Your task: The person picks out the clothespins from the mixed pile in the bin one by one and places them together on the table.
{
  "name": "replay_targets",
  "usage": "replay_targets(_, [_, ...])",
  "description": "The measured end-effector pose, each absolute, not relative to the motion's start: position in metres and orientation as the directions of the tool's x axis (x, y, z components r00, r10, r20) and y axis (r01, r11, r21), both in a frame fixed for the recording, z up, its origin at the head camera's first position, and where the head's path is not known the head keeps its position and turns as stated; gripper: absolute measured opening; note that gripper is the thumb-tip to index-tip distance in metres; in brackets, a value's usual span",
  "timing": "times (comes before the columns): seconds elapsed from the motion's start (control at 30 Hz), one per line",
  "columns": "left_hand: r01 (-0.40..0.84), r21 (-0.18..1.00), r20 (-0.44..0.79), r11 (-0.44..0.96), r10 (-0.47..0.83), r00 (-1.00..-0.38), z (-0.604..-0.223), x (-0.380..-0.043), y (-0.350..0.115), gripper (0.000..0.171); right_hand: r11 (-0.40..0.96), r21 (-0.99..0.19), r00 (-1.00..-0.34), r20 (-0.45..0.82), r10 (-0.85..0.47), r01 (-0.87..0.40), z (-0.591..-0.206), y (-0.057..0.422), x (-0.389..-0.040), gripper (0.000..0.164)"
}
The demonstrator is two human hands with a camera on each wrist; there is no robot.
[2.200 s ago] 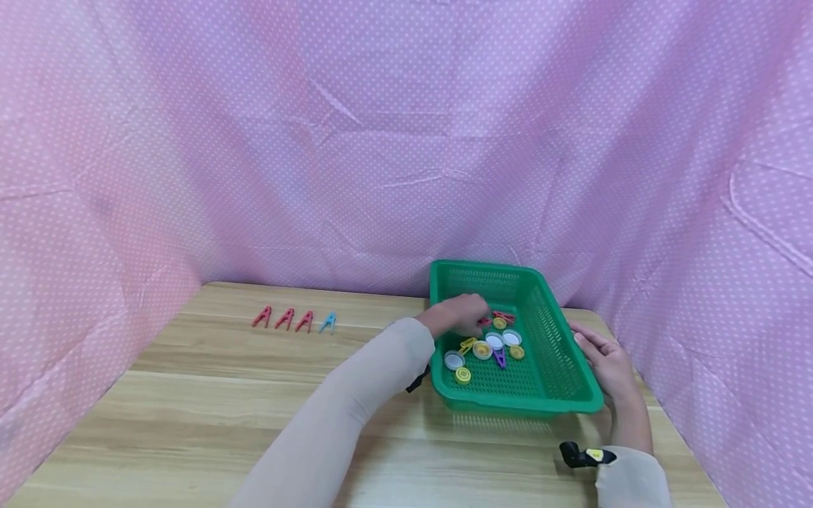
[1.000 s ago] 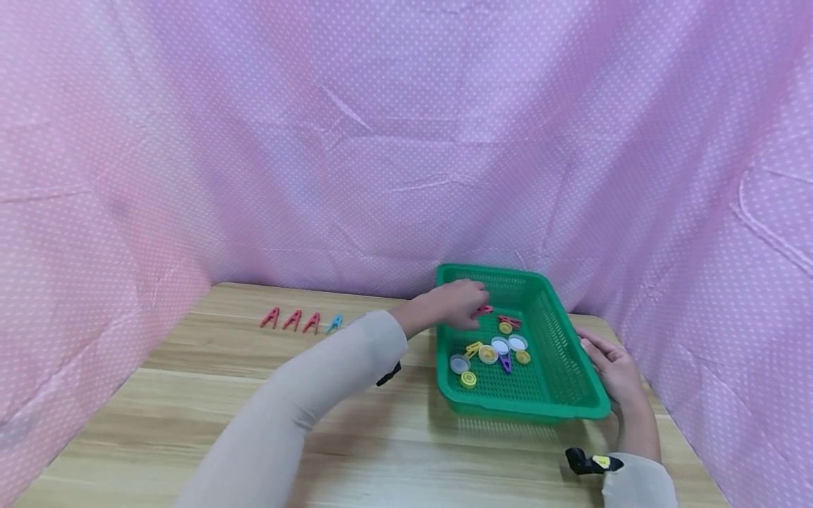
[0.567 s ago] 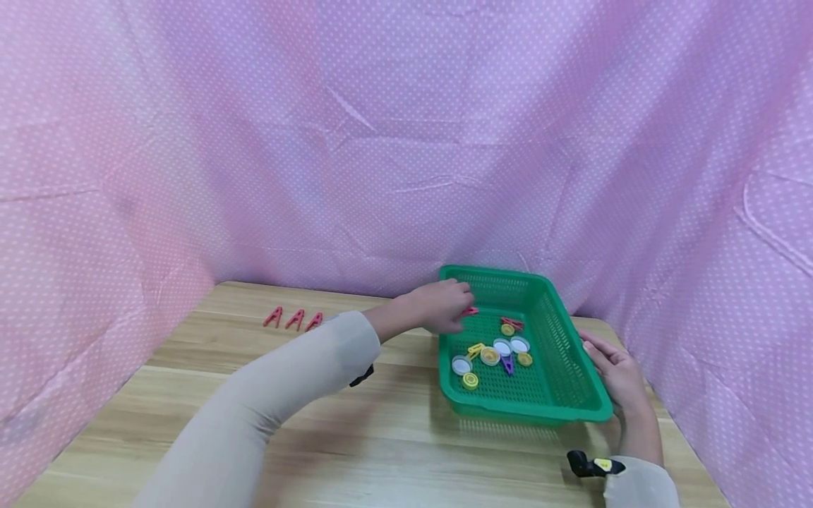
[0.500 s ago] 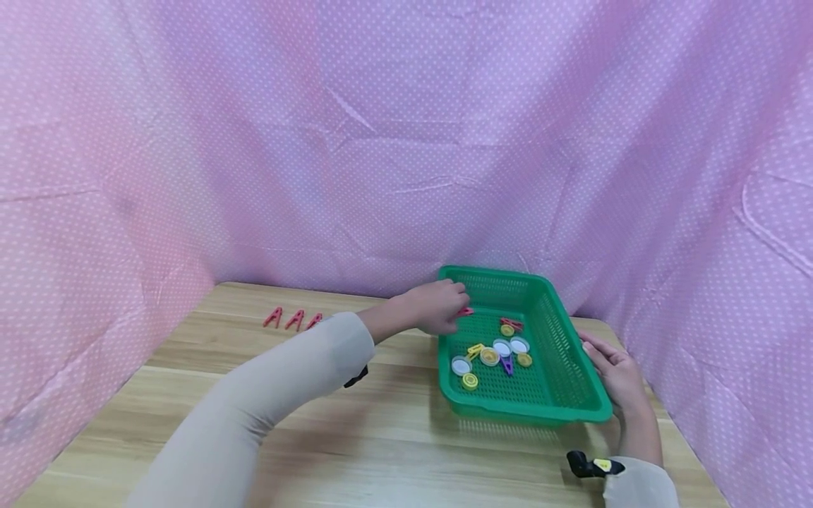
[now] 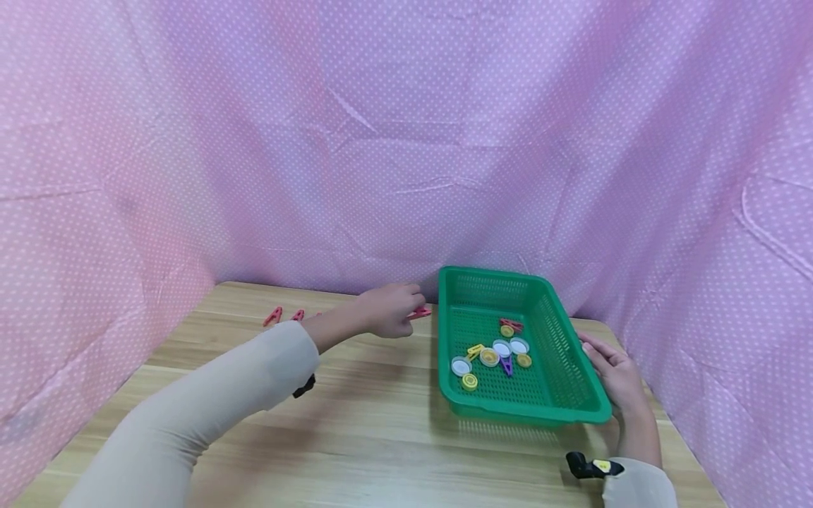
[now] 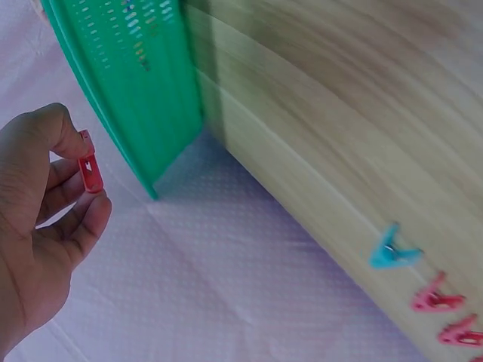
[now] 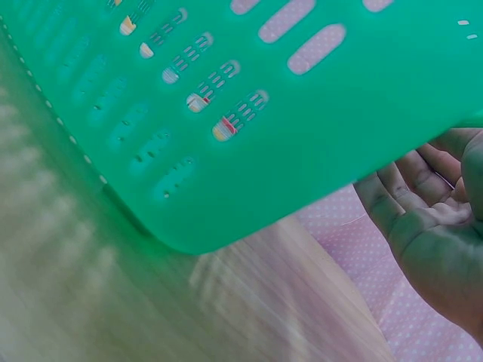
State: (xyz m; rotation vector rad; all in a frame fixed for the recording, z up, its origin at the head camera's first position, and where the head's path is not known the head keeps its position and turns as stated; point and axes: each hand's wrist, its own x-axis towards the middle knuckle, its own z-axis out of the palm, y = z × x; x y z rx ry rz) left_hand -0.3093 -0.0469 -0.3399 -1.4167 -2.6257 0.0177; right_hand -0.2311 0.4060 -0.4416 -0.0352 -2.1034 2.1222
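My left hand (image 5: 390,310) pinches a red clothespin (image 5: 420,312) between thumb and fingers, over the table just left of the green basket (image 5: 527,409). The left wrist view shows this clothespin (image 6: 90,173) at the fingertips. My right hand (image 5: 612,370) grips the basket's right rim; in the right wrist view the fingers (image 7: 423,177) lie behind the rim. Inside the basket are a red clothespin (image 5: 512,324), a yellow clothespin (image 5: 475,350), a purple clothespin (image 5: 507,366), and several white and yellow round caps (image 5: 469,382).
On the table's back left are red clothespins (image 5: 272,316), partly covered by the left forearm. A blue clothespin (image 6: 394,250) beside them shows in the left wrist view and is hidden in the head view. Pink dotted cloth (image 5: 406,141) surrounds the wooden table (image 5: 381,437).
My left hand has lifted a red clothespin out of the basket and carried it left, past the rim. Its forearm now covers the blue clothespin. The right hand stays at the basket's rim.
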Motion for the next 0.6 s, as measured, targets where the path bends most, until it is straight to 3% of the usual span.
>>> replay_targets(0.6, [0.812, 0.068, 0.275, 0.58, 0.771, -0.574, -0.375, -0.286, -0.144, 0.031, -0.005, -0.996, -0.987, 0.086, 0.132, -0.087, -0.44, 0.404, -0.23, 0.034])
